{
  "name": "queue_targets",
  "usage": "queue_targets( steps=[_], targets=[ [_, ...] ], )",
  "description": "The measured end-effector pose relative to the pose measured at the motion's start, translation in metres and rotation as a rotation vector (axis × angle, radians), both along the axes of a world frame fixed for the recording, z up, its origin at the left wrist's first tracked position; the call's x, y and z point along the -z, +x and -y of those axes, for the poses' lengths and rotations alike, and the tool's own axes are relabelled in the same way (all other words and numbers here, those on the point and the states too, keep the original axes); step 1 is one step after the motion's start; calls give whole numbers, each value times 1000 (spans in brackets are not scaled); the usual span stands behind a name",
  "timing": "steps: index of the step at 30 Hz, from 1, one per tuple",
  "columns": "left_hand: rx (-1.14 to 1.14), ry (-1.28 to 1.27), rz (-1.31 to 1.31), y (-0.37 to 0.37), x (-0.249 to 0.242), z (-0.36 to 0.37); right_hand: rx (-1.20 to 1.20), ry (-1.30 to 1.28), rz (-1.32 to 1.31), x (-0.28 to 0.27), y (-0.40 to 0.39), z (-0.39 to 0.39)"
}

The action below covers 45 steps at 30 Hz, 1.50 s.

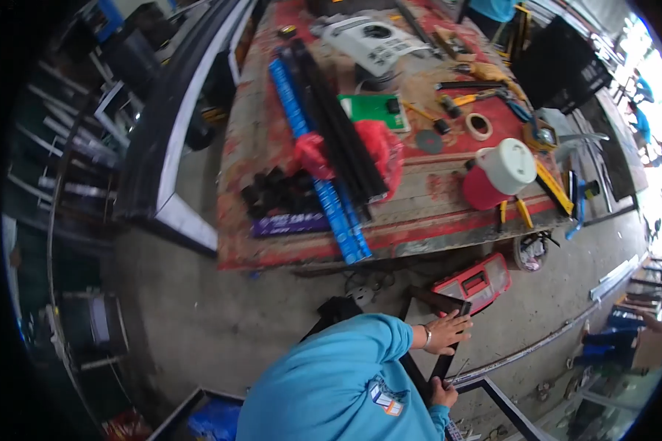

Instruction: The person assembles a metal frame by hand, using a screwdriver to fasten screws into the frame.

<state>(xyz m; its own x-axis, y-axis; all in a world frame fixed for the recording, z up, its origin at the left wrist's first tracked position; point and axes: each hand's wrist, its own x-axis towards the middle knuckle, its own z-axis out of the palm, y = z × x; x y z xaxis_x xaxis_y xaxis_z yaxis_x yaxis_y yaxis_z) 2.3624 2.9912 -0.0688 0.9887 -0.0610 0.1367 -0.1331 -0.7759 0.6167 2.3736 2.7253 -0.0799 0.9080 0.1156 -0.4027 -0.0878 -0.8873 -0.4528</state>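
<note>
My left hand point(447, 334), with a band at the wrist, lies with spread fingers across a black frame piece point(443, 365) near its upper corner. Lower down, my right hand point(442, 393) is closed beside the same piece. A thin metal rod-like tool point(460, 369) sticks out from its fingers; its exact kind is too small to make out. My blue sleeve and torso cover part of the frame. Just beyond my left hand, a red toolbox point(476, 283) sits on the floor.
A worn red workbench point(419, 239) stands ahead, carrying black profiles point(331, 121), a blue-wrapped strip point(301, 121), a white-lidded pink tub point(485, 187), a tape roll point(479, 126) and hand tools. A large dark frame point(154, 117) leans at left. Other people are at far right.
</note>
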Motion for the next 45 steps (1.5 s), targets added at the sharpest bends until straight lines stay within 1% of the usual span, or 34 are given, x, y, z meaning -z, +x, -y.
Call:
queue_targets(
  steps=[1,2,4,6,8,10,11,12,13,14,15,16,18,19,21,22,23,24,25,26,28,30,35,36,37,38,40,42,43,44,45],
  targets=[
    [-45,-97,29,-7,-11,-4,-80,-102,57,-23,-2,-16],
    [-121,-111,57,-23,-23,-12,-105,-114,49,-21,-1,-8],
    [-172,-364,100,-54,-20,-32,-147,-162,145,-10,9,0],
    [-352,-421,54,-103,-46,-65,-146,-140,169,-10,9,3],
    [-685,-463,196,-155,-57,-91,-143,-176,251,-12,4,-1],
    [-1085,-262,350,-203,-78,-119,-181,-201,201,-9,9,3],
    [-1195,-167,449,-229,-72,-140,-212,-234,157,-9,9,6],
    [-1414,-38,486,-252,-72,-161,-213,-229,156,-12,7,5],
    [-1604,50,405,-276,-77,-181,-173,-164,72,-17,5,4],
    [-1739,59,458,-292,-89,-203,-135,-101,-11,-20,3,4],
    [-1814,232,383,-320,-70,-228,-142,-101,-11,-20,1,6],
    [-1819,234,382,-331,-66,-247,-111,-88,23,-18,-1,9],
    [-1917,576,176,-344,-63,-276,-46,-57,92,-15,-7,12],
    [-1918,578,175,-347,-61,-288,-124,-206,17,-23,-1,10],
    [-1822,331,-8,-344,-60,-300,-118,-251,13,-35,-3,3],
    [-1820,326,-9,-345,-60,-304,-111,-296,9,-40,-4,-3],
    [-1790,131,37,-347,-60,-304,-95,-245,82,-20,0,14],
    [-1752,-65,79,-346,-63,-302,-93,-254,88,-16,1,15],
    [-1767,87,2,-341,-70,-297,-82,-243,49,-12,3,17],
    [-1768,75,-3,-342,-63,-297,-73,-232,9,-8,6,20],
    [-1740,12,257,-348,-53,-296,-85,-232,-5,-9,10,21],
    [-1743,-19,250,-350,-50,-295,-87,-390,-6,-8,12,19],
    [-1754,-117,266,-350,-51,-298,-55,-428,7,-9,12,11],
    [-1759,-161,291,-349,-57,-298,-64,-452,20,-11,8,12],
    [-1754,-208,316,-344,-66,-298,-76,-472,123,-7,0,14],
    [-1718,-214,311,-339,-77,-298,-40,-475,115,-6,-3,16],
    [-1677,-89,292,-321,-112,-297,44,-186,-35,-5,-6,27],
    [-1574,-177,309,-304,-137,-295,208,-4,-78,-32,-25,2],
    [-1573,13,252,-294,-152,-292,264,189,-147,-7,-27,21],
    [-1537,179,197,-282,-163,-285,193,190,-201,7,-27,53],
    [-1455,188,196,-278,-162,-285,207,49,-101,-51,-44,8]
  ],
)
